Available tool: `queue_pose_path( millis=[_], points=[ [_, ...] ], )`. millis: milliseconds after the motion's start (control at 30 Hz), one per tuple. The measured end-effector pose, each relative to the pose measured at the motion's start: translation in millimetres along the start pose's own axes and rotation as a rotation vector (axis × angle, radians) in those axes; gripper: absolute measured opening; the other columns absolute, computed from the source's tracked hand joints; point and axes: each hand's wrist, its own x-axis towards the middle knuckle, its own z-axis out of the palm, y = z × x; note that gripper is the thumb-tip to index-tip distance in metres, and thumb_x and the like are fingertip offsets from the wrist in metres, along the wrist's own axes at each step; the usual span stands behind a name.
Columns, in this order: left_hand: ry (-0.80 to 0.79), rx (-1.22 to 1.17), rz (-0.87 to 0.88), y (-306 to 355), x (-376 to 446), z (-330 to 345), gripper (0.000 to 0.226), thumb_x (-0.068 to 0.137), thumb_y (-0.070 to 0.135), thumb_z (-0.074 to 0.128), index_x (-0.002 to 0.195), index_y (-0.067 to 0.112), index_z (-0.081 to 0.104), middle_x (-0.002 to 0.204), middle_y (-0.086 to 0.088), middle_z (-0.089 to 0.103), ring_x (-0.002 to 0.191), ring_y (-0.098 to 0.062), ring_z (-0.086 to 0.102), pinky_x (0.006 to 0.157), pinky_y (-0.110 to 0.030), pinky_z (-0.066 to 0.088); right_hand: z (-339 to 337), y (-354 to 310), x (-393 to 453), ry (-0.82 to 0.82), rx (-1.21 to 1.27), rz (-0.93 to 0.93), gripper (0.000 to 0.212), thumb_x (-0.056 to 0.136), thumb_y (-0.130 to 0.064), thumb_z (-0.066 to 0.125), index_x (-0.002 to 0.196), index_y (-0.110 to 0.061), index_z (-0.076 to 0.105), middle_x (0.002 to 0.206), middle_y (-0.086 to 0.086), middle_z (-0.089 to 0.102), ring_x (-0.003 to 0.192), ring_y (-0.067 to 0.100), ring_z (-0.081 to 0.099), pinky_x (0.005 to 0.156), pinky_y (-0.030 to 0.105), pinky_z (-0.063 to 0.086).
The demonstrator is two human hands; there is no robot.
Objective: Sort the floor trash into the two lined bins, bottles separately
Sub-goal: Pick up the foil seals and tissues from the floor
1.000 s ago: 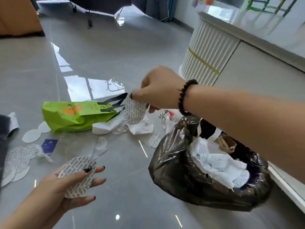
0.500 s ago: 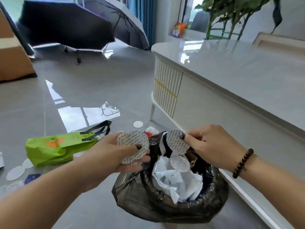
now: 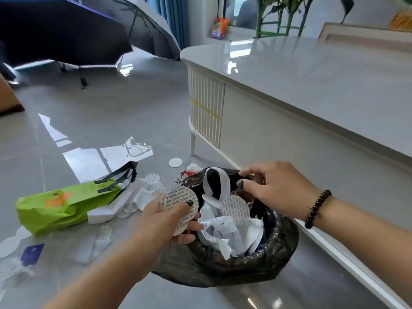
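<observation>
A round printed disc [image 3: 180,208] is pinched by the left hand [image 3: 165,221] just left of the black bin bag [image 3: 274,257]; the bag's far rim is gripped by the right hand [image 3: 276,188].

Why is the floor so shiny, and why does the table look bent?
Head view: window light glares off the glossy floor, mirroring the frame and branches; the wide-angle lens bows the table edge; the scraps at the lower-left corner look smeared and soft, while the left hand's round seal stays sharp.
</observation>
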Motion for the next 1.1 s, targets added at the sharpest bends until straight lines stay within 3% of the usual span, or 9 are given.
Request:
queue_pose_path(
  millis=[100,200,333,433,500,600,767,933,1100],
  points=[
    [-0.061,0.124,0.056,-5,-4,0,0.015,0.091,0.005,0.058,0.102,0.015,0.062,0.083,-0.01,0.075,0.066,-0.02,0.072,0.051,-0.029,0.056,25,-5,-12,0.09,0.187,-0.053,0.019,0.088,-0.026,0.063,0.107,-0.027,0.067,0.068,-0.008,0.06,0.062,0.002,0.053,0.06,0.009,0.04],
    [-0.11,0.236,0.097,-8,-6,1,0.023,0.089,0.007,0.061,0.105,0.023,0.058,0.081,-0.003,0.075,0.069,-0.018,0.072,0.06,-0.033,0.057,41,-10,-14,0.023,0.292,-0.09,0.02,0.085,-0.027,0.066,0.105,-0.032,0.066,0.077,-0.011,0.058,0.063,0.001,0.05,0.062,0.009,0.037],
    [-0.185,0.328,0.132,-10,-10,5,0.026,0.086,0.006,0.064,0.104,0.024,0.058,0.08,-0.004,0.075,0.065,-0.013,0.069,0.06,-0.031,0.055,47,-16,-11,-0.057,0.322,-0.114,0.006,0.084,-0.024,0.069,0.079,-0.027,0.067,0.074,-0.013,0.055,0.06,0.001,0.05,0.058,0.011,0.035],
    [-0.178,0.325,0.158,-12,-7,5,0.023,0.086,0.008,0.066,0.103,0.022,0.059,0.075,0.004,0.072,0.062,-0.006,0.066,0.058,-0.026,0.055,39,-12,-8,-0.004,0.281,-0.127,0.009,0.086,-0.019,0.065,0.077,-0.018,0.064,0.069,-0.011,0.052,0.058,-0.001,0.049,0.055,0.01,0.035],
    [-0.123,0.233,0.154,-13,-3,2,0.018,0.09,0.007,0.058,0.104,0.019,0.059,0.09,-0.003,0.069,0.073,-0.011,0.069,0.063,-0.029,0.058,26,-8,-6,0.102,0.272,-0.107,0.008,0.086,-0.018,0.064,0.078,-0.016,0.064,0.067,-0.01,0.054,0.058,0.0,0.049,0.053,0.01,0.038],
    [-0.055,-0.019,0.115,-16,6,1,0.02,0.098,0.006,0.04,0.109,0.014,0.055,0.106,-0.016,0.062,0.09,-0.026,0.071,0.072,-0.047,0.06,11,4,-4,0.175,0.164,-0.074,0.009,0.084,-0.02,0.066,0.075,-0.02,0.067,0.058,-0.009,0.057,0.056,-0.002,0.051,0.053,0.008,0.038],
    [-0.032,-0.214,0.003,-18,11,5,0.022,0.099,0.003,0.041,0.114,0.009,0.057,0.106,-0.019,0.063,0.09,-0.029,0.072,0.062,-0.038,0.059,22,19,-12,0.095,0.124,-0.03,0.012,0.091,-0.023,0.059,0.09,-0.03,0.068,0.056,-0.018,0.059,0.066,-0.006,0.06,0.058,0.009,0.041],
    [-0.108,-0.3,-0.009,-17,8,14,0.027,0.096,0.023,0.052,0.117,0.008,0.055,0.094,-0.017,0.068,0.084,-0.031,0.073,0.052,-0.033,0.058,39,4,-15,0.056,0.361,-0.093,0.018,0.081,-0.035,0.069,0.096,-0.026,0.07,0.079,-0.015,0.064,0.065,0.001,0.056,0.063,0.012,0.041],
    [-0.15,-0.221,0.159,-20,9,19,0.063,0.078,0.054,0.051,0.129,0.019,0.039,0.102,-0.011,0.069,0.087,-0.024,0.073,0.066,-0.041,0.059,55,-19,-16,-0.035,0.319,-0.261,0.041,0.077,-0.041,0.069,0.115,-0.027,0.065,0.1,-0.016,0.059,0.08,0.007,0.056,0.069,0.008,0.039]
  ],
)
